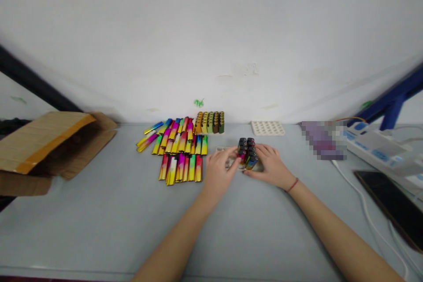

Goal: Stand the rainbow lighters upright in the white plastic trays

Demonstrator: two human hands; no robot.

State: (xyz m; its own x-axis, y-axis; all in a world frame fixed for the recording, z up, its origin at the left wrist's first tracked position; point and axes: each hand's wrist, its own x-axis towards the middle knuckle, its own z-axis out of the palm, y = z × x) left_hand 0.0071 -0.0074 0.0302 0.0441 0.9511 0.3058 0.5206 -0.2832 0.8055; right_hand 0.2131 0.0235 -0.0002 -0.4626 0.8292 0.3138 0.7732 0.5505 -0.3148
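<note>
From my head camera, the dark-topped lighters (252, 155) stand upright between my hands, long axes vertical, in two rows running away from me in a pale tray (223, 148). My left hand (218, 171) is half curled, fingertips at the left row; my right hand (271, 168) cups loosely round the right row, thumb in front. Both are about equally near; whether either grips, I cannot tell.
</note>
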